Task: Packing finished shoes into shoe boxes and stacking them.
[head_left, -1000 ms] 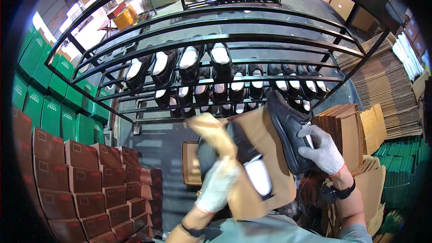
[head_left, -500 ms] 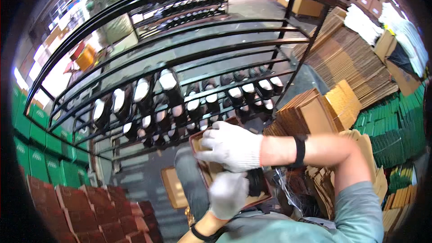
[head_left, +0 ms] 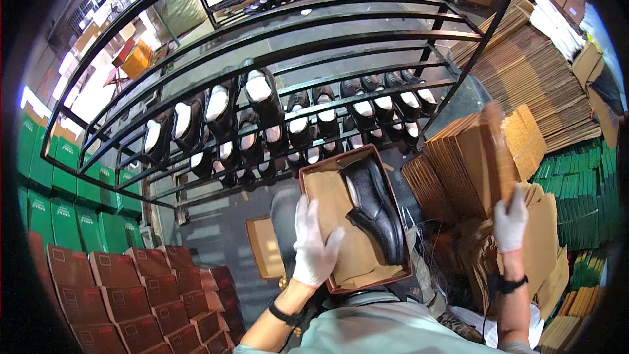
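A black leather shoe (head_left: 375, 213) lies on its side in a reddish-brown shoe box (head_left: 371, 284) lined with brown paper (head_left: 327, 187). My left hand (head_left: 313, 242), in a white glove, is open at the box's left side, fingers spread over the edge and the paper. Out to the right, my gloved right hand (head_left: 511, 223) is closed on the lower end of a brown sheet (head_left: 499, 157), blurred by motion; whether it is paper or thin card I cannot tell. Loose brown paper (head_left: 540, 249) lies beneath that hand.
A black metal rack (head_left: 367, 98) holding several black shoes (head_left: 262, 92) stands ahead. Brown boxes (head_left: 134, 292) and green boxes (head_left: 65, 219) are stacked at left. Flattened cardboard (head_left: 511, 59) and green card (head_left: 573, 190) are piled at right. A box lid (head_left: 265, 249) lies on the floor.
My right hand has moved from over the box out to the right and now holds the brown sheet. My left hand has opened at the box's left side. The shoe is now uncovered.
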Demonstrator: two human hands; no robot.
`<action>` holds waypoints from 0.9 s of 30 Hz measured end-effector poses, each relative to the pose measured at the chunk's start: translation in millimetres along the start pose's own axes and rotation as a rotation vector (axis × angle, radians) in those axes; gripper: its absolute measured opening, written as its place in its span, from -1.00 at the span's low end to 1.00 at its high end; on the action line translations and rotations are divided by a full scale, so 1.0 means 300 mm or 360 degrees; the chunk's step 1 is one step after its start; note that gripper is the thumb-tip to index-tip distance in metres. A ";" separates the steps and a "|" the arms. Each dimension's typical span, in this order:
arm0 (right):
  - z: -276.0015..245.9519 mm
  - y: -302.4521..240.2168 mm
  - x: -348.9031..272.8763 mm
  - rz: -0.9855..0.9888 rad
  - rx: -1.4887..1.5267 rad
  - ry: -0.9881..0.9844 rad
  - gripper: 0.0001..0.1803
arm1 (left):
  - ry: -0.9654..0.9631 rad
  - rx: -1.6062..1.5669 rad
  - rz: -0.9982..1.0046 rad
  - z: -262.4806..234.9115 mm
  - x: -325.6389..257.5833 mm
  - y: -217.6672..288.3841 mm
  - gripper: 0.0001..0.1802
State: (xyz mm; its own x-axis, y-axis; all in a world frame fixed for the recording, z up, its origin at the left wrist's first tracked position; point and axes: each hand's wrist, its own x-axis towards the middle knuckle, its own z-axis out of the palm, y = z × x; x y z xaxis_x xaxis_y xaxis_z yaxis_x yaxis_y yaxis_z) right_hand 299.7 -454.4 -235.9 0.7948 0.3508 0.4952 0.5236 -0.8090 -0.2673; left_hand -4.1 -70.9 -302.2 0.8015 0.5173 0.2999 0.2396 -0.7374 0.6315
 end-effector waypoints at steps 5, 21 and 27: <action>-0.072 -0.127 -0.146 0.0134 0.0848 -0.0857 -0.76 | -0.0312 -0.0668 -0.0317 -0.007 -0.349 -0.006 0.23; 0.201 -0.779 0.117 0.0233 0.2305 -0.0920 0.03 | -0.0246 -0.1955 -0.0206 -0.079 0.179 -0.059 0.02; 0.303 -0.827 0.066 0.0342 0.2041 -0.0964 0.05 | 0.0029 -0.1875 -0.0729 -0.138 0.167 -0.059 -0.26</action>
State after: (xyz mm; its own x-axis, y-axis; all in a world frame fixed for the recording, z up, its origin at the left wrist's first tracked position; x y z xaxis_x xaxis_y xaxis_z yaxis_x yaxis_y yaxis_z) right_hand 213.5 -204.0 -235.0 0.7280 0.6854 0.0154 0.0297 -0.0091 -0.9995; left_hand 9.2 -13.8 -268.7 0.7645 0.6350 -0.1107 -0.1467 0.3386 0.9294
